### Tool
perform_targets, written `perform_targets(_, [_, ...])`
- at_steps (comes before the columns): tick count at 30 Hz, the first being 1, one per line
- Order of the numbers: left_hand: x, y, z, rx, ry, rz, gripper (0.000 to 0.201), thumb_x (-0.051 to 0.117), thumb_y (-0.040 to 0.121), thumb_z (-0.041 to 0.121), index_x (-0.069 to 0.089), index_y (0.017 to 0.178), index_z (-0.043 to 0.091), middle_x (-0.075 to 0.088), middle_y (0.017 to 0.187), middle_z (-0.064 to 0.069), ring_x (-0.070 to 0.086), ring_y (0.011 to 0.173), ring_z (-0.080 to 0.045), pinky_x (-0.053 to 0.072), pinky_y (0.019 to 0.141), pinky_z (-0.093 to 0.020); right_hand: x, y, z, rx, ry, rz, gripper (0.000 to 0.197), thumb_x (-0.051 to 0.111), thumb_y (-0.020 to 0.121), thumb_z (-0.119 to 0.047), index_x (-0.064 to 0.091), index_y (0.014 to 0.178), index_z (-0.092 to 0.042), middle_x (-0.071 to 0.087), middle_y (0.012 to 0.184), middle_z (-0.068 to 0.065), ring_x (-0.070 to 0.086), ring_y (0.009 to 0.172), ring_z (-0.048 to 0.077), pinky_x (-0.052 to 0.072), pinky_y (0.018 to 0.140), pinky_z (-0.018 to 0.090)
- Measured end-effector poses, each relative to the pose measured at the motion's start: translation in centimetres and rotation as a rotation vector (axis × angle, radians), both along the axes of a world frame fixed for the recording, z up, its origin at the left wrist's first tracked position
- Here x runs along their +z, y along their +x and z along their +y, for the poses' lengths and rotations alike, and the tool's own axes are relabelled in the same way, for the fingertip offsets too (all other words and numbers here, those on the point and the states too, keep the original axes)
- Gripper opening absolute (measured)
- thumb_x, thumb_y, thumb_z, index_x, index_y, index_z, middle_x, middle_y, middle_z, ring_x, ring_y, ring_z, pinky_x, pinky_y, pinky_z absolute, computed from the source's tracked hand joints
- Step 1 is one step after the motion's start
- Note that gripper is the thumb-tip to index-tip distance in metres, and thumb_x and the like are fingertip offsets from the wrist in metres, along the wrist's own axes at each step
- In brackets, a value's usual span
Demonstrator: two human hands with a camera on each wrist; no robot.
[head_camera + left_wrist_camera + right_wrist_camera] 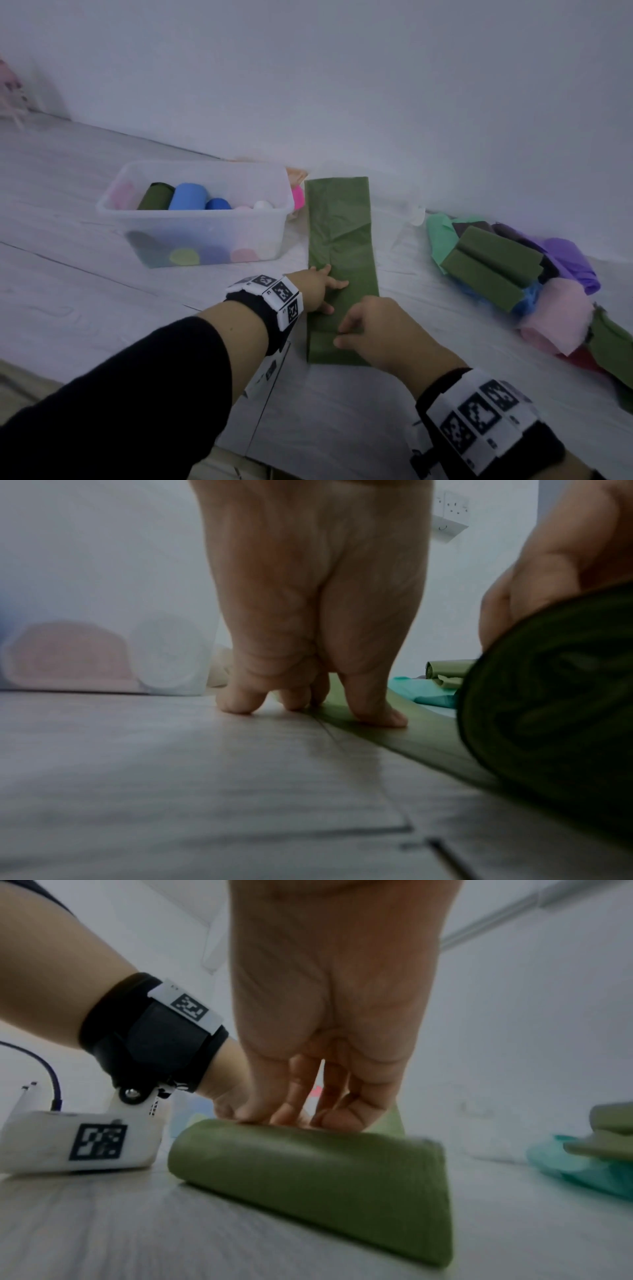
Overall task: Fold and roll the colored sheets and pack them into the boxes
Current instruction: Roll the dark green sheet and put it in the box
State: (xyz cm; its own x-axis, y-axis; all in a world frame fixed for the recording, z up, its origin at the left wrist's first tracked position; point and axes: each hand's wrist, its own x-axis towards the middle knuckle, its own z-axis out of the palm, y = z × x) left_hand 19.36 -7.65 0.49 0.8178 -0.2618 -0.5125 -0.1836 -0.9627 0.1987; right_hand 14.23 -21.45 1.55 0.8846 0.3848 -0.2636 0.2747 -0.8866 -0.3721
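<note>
An olive green sheet [339, 222], folded into a long strip, lies on the floor running away from me. Its near end is rolled into a thick roll [325, 349] [308, 1172] [555, 710]. My right hand [363, 325] [325, 1110] curls over the top of that roll, fingers and thumb gripping it. My left hand [325, 284] [308, 696] presses its fingertips down on the strip's left edge just beyond the roll. A clear plastic box [102, 205] with several coloured rolls inside stands to the left of the strip.
A loose pile of folded sheets [513, 270], green, purple, pink, teal and red, lies to the right. A second clear box [394, 192] stands faintly behind the strip's far end. A white wall runs close behind. The floor is pale wood-look board.
</note>
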Motion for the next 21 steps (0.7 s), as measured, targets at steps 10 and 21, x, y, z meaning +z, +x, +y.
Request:
perform_targets(10, [-1.2, 0.5, 0.5, 0.019, -0.088, -0.035, 0.073, 0.058, 0.093, 0.027, 0.014, 0.151, 0.028, -0.005, 0.159, -0.011, 0.004, 0.146, -0.034, 0.008, 0.118, -0.036, -1.4, -1.4, 1.3, 0.223, -0.302, -0.224, 0.036, 0.066, 0.084, -0.02, 0.058, 0.117, -0.009, 0.038, 0.12, 0.007, 0.037, 0.108, 0.023, 0.04, 0.084, 0.032])
perform_targets(21, [-1.2, 0.6, 1.5, 0.119, -0.03, -0.065, 0.075, 0.051, 0.093, 0.048, 0.009, 0.152, 0.027, -0.003, 0.16, -0.008, 0.005, 0.145, -0.034, 0.009, 0.117, -0.04, -0.8, -0.4, -0.8, 0.119, -0.163, -0.041, 0.057, 0.075, 0.076, -0.023, 0.046, 0.125, -0.021, 0.049, 0.124, 0.004, 0.046, 0.111, 0.022, 0.04, 0.089, 0.029])
